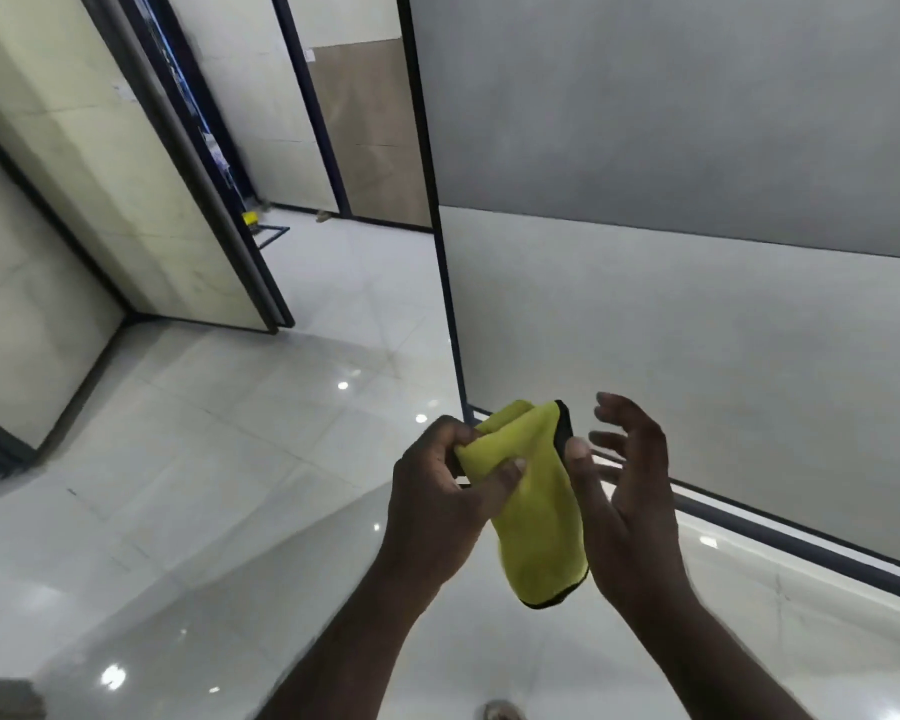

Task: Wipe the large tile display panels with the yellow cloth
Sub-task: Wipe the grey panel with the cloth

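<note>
Head view: my left hand (437, 491) and right hand (630, 491) are both raised in front of the large light grey tile display panel (697, 330), off its lower left corner and not touching it.

Item 1. The yellow microfibre cloth with a black stitched edge (536, 511) hangs folded between my two hands, in front of that same lower left corner of the panel and clear of its surface.

Item 2. My left hand pinches the upper fold of the cloth, thumb on the near face, the other fingers curled round the far side.

Item 3. My right hand is spread, fingers apart and loosely bent, on the side nearer the panel. Only the thumb tip touches the cloth, at its black edge. The fingers hold nothing.

Item 4. A darker grey tile panel (671, 106) is mounted directly above the light grey panel, the two meeting at a straight seam. A thin dark metal frame (450, 304) runs along the panel's left edge and along its bottom edge.

Item 5. Glossy white floor tiles (230, 459) lie to the left of and below the panel, showing bright light reflections. Well to the left of the panel stands a cream display panel (100, 174) in a dark frame. Beyond the panel's left edge, further back, is a brown tile panel (370, 132).
</note>
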`<state>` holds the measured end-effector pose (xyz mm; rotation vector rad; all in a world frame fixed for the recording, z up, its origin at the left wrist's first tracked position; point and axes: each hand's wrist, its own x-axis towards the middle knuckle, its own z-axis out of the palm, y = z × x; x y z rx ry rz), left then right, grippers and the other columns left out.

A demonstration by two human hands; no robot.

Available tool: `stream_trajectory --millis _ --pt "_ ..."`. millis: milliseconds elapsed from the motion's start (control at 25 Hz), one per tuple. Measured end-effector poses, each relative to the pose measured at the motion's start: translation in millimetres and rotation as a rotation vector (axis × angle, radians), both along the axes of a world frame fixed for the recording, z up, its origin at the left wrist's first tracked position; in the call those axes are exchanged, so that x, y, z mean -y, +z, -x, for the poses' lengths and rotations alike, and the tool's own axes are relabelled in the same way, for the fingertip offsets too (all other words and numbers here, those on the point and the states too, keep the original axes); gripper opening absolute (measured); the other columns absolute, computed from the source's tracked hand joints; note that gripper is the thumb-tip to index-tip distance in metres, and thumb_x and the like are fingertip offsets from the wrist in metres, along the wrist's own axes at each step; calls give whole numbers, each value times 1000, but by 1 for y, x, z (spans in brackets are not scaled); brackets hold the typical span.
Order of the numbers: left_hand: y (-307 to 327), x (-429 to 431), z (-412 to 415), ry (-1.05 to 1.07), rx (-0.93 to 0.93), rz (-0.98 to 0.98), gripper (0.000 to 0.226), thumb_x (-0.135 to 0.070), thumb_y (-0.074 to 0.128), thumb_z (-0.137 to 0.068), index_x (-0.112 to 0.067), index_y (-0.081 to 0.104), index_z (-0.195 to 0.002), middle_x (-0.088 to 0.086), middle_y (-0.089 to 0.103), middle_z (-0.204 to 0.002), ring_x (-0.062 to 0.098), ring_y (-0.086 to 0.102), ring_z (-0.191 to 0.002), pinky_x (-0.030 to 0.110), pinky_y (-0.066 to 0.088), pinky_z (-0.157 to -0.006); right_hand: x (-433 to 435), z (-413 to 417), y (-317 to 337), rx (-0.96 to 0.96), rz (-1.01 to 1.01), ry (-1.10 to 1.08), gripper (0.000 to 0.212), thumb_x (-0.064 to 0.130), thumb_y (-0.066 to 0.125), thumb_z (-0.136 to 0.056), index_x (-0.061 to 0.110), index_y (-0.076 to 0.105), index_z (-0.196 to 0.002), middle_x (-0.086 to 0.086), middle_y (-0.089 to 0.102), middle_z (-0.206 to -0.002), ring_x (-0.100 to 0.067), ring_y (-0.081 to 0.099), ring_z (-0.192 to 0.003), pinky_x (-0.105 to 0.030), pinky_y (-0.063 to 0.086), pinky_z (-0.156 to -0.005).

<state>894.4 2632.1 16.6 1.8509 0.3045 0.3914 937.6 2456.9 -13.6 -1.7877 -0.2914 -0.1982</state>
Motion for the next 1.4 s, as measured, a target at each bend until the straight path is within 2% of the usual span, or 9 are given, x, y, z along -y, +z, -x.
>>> stream_trajectory --millis 160,320,480,600,720,960,1080,1240,1400 --pt "48 -72 -114 24 43 55 54 -41 89 -73 -42 67 -122 -8 81 -101 16 79 -92 42 68 -81 -70 -107 32 284 230 179 95 78 71 -81 52 23 -158 10 16 -173 0 24 -157 -19 37 -112" --pt "88 -122 -209 -40 116 183 41 -42 84 -80 -29 81 -118 -1 83 -106 25 80 -100 51 68 -88 -140 -196 66 515 407 187 99 70 79 -81 48 27 -163 -6 -1 -178 -22 10 -165 -50 46 -117" --pt "139 -196 -327 -206 224 195 40 -27 89 -79 -25 80 -118 3 84 -105 27 81 -101 41 68 -84 -197 -319 115 638 457 142 103 22 78 -78 55 27 -162 2 -4 -179 -19 22 -163 -38 61 -92" --pt "195 -262 -416 -385 334 64 50 -28 84 -75 -21 75 -124 0 84 -109 22 81 -104 39 66 -94 -227 -410 189 874 681 28 102 27 65 -71 56 29 -161 -1 4 -179 -28 41 -155 -25 52 -86" --pt "266 -323 -509 -532 435 -88 51 -26 80 -80 -26 71 -130 -6 83 -116 17 78 -112 44 59 -108 -257 -494 285 1063 958 -132 104 26 69 -69 56 30 -161 -8 7 -178 -40 50 -145 -37 59 -89" --pt "408 -385 -682 -277 760 -79 34 -22 89 -90 -27 76 -121 -15 79 -116 2 72 -111 37 54 -112 -308 -640 502 1405 1379 -572 103 21 62 -70 52 29 -162 -13 2 -178 -45 37 -148 -50 53 -95" --pt "462 -389 -746 -158 848 -51 37 -36 78 -98 -24 69 -132 -11 70 -128 11 64 -122 33 49 -106 -336 -685 598 1499 1375 -836 93 27 54 -77 48 27 -164 -10 -2 -179 -43 15 -162 -53 39 -112" --pt "512 -385 -801 -192 881 141 51 -70 64 -89 -32 67 -123 -7 70 -124 22 65 -124 45 50 -112 -371 -741 622 1489 1376 -827 77 75 26 -101 39 18 -169 1 7 -179 -28 5 -166 -56 20 -129" --pt "529 -373 -844 -344 899 305 94 -101 45 -69 -35 74 -129 -4 76 -132 22 68 -129 54 47 -119 -341 -748 622 1718 1762 -574 64 60 20 -112 37 11 -170 8 7 -179 -18 1 -166 -45 6 -134"
